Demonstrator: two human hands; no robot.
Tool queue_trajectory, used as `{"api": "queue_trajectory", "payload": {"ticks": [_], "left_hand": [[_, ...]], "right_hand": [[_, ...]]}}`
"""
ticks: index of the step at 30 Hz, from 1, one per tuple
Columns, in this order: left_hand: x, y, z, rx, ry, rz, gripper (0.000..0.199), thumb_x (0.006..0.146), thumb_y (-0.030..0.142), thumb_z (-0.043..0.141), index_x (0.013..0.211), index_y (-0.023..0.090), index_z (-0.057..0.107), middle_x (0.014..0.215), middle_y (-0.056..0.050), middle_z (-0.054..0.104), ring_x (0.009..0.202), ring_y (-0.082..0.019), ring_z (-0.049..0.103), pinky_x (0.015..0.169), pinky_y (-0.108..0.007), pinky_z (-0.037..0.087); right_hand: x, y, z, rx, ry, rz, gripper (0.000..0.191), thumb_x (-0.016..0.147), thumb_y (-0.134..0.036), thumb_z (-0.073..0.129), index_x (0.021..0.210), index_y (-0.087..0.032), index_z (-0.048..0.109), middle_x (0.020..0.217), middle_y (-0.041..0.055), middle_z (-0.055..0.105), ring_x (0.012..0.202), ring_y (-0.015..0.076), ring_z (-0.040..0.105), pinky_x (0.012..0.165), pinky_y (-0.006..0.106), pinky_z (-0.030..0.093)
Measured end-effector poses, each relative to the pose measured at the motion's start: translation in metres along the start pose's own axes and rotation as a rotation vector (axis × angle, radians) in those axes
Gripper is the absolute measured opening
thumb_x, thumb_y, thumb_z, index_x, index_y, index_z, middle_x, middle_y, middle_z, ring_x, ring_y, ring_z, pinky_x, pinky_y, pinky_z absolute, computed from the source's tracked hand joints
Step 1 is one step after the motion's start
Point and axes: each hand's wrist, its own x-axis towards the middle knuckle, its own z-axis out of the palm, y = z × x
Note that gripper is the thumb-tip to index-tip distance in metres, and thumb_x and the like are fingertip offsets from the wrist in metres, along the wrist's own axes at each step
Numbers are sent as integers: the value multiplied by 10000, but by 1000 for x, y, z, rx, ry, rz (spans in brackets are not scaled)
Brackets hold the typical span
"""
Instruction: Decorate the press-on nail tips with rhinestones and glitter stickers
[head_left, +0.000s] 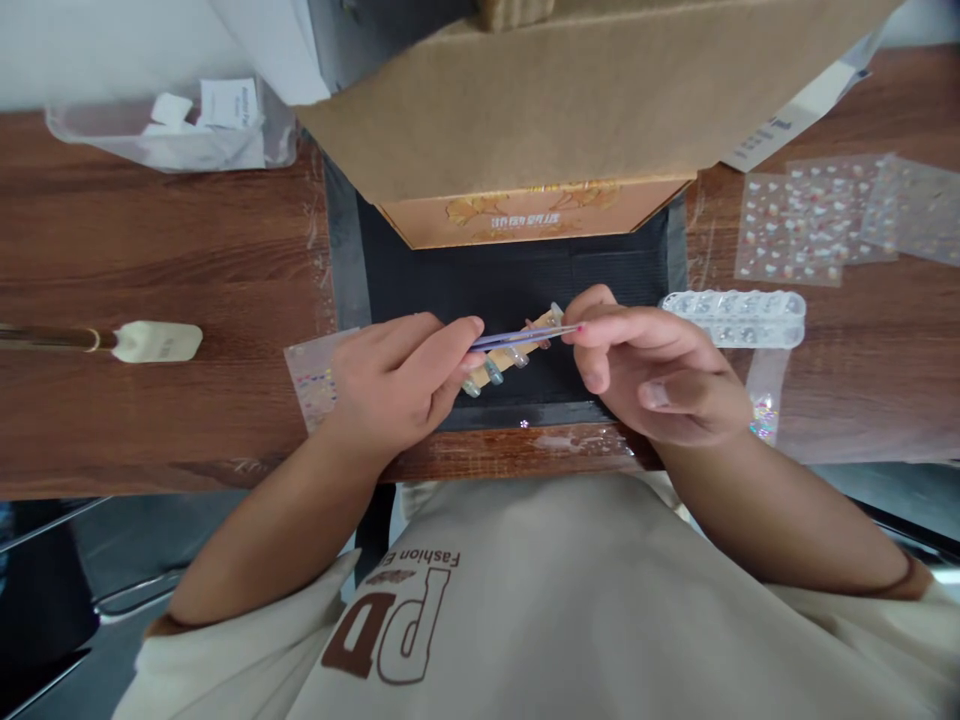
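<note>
My left hand is closed around a pair of purple tweezers, its thumb and fingers pinching the shaft. The tweezers' tips reach my right hand, which is turned palm up with fingers loosely bent and thumb apart. At its index fingertip, against the tweezer tips, sits a tiny pinkish-red bit; its kind is too small to tell. Below the tweezers, a tan strip bears several glittery false nails, some greenish; it is partly hidden. A tiny flower-like gem lies on the mat's near edge.
A black mat lies under a large cardboard box. To the right are a clear compartment case, sticker sheets and a gem bag. Leftward are a clear tub, a cream-ended brush-like item and a bag.
</note>
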Motion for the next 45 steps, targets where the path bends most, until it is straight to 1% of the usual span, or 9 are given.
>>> {"api": "queue_trajectory", "payload": {"ticks": [5,14,17,21,24,27,30,36,45], "left_hand": [[0,2,-3,-5,-42,-27,197,998,255,448,1073,204,622,686,-15,618,558,-138,576,497,-289,415],[1,0,-3,-28,-36,-32,178,992,261,463,1057,201,618,693,-5,624,553,-127,564,478,-279,393],[0,-2,-5,2,-48,-11,194,999,277,443,1069,215,613,689,9,608,558,-122,556,494,-270,403],[-5,-7,-12,59,-81,16,183,997,282,452,1042,223,619,664,11,602,541,-127,540,483,-274,398],[-12,-11,-16,84,-42,40,157,984,279,490,1018,201,622,648,19,592,528,-119,516,479,-264,375],[-18,-13,-19,95,-42,84,139,972,266,519,1018,188,625,645,15,592,538,-121,508,504,-265,376],[-19,-13,-19,95,-43,134,129,956,251,548,1034,182,625,643,10,606,539,-128,500,501,-274,355],[-13,-10,-16,157,7,169,96,924,217,577,994,212,642,597,25,604,504,-121,455,481,-277,276],[-17,-11,-13,172,-8,214,155,892,220,632,1043,191,653,636,7,618,541,-128,427,519,-292,259]], "right_hand": [[-1,0,0,-3,23,18,425,776,-377,632,1184,-309,730,684,26,536,826,233,525,852,452,482],[-1,1,1,-16,14,-3,409,788,-374,609,1175,-319,732,726,32,558,805,229,526,850,466,472],[-1,4,3,-85,134,-61,309,776,-360,645,1063,-315,751,706,15,517,760,210,499,831,453,467],[0,8,6,-236,319,-241,137,775,-322,677,903,-291,717,662,-1,466,726,197,454,748,396,420],[-2,6,8,-428,374,-247,65,801,-304,673,864,-297,690,691,3,495,751,205,471,737,395,402],[-3,2,10,-632,279,-216,146,822,-320,682,968,-313,695,715,8,549,804,222,501,794,421,399],[0,0,13,-774,154,-247,232,808,-365,717,1030,-300,699,681,-2,595,785,217,516,803,425,368],[4,0,15,-841,178,-266,183,833,-425,705,955,-289,709,624,-11,610,744,209,525,756,403,358],[3,0,17,-898,183,-279,34,836,-271,698,864,-260,683,588,-24,618,752,194,559,746,395,411]]}}
